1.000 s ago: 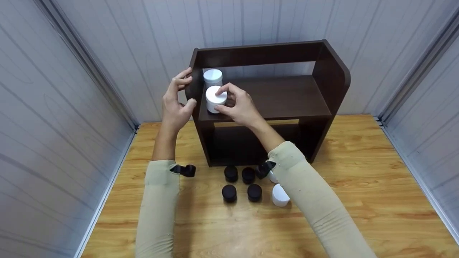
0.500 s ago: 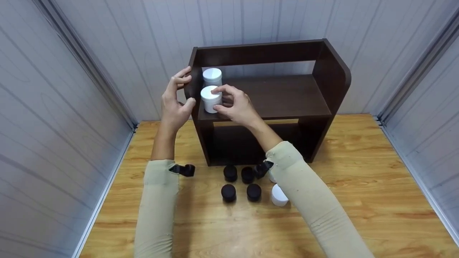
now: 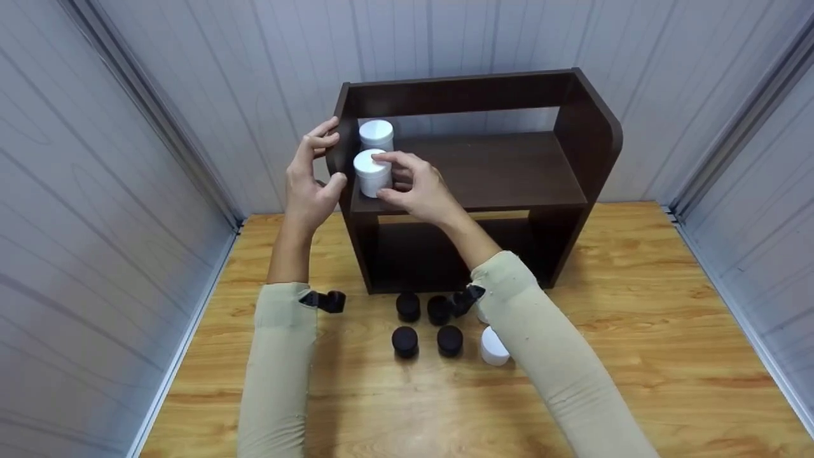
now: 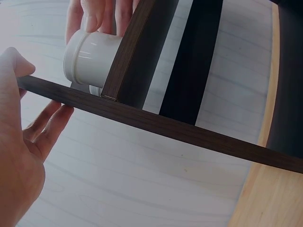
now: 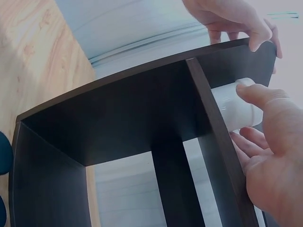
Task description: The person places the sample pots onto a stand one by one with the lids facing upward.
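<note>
A dark brown desktop shelf (image 3: 509, 168) stands against the back wall. On its upper board, near the left end, a white lidded jar (image 3: 374, 181) stands in front of a second white jar (image 3: 376, 132). My right hand (image 3: 421, 189) holds the front jar, with the thumb low on its side and a finger at the lid. My left hand (image 3: 313, 181) grips the shelf's left side panel (image 4: 142, 118), thumb on one face and fingers on the other. In the right wrist view, the held jar (image 5: 232, 106) sits close to that panel.
Several black jars (image 3: 405, 342) stand on the wood-grain surface (image 3: 394, 407) before the shelf. Beside them is a white jar (image 3: 495, 346), with another mostly hidden by the right sleeve. Panelled walls (image 3: 127, 191) enclose the sides and back.
My right hand has shifted the front white jar slightly left, closer to the side panel. The left hand keeps its grip on the panel.
</note>
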`<state>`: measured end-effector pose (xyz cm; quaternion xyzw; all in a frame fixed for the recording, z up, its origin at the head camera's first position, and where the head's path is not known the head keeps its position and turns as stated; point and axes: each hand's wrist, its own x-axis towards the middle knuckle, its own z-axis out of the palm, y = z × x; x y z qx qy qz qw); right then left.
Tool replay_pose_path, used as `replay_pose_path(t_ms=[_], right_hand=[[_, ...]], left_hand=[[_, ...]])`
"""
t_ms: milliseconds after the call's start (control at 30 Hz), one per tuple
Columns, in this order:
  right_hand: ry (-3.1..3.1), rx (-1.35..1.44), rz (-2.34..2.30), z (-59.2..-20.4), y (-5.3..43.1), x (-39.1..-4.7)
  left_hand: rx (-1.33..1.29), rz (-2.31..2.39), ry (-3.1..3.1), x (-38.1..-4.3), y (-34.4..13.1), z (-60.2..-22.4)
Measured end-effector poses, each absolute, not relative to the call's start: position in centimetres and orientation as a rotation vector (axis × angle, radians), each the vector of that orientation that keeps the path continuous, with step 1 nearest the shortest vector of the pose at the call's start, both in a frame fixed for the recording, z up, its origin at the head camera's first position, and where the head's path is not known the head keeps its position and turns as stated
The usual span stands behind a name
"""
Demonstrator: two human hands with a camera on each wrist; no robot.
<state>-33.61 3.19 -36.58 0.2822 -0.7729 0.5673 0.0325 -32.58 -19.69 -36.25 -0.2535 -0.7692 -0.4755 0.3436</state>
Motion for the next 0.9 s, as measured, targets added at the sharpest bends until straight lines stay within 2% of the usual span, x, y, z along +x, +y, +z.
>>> replay_pose_path(t_ms=[467,900], right_hand=[[-2.464,1.023,1.783,-35.2,5.2,-33.4],[-2.372,0.967,1.841,-35.0,7.9,-32.3]], left_hand=[[-0.628,-1.259,-2.010,-32.9,-19.3,-36.3],[-0.629,-1.259,-2.037,-32.9,-19.2,-36.3]])
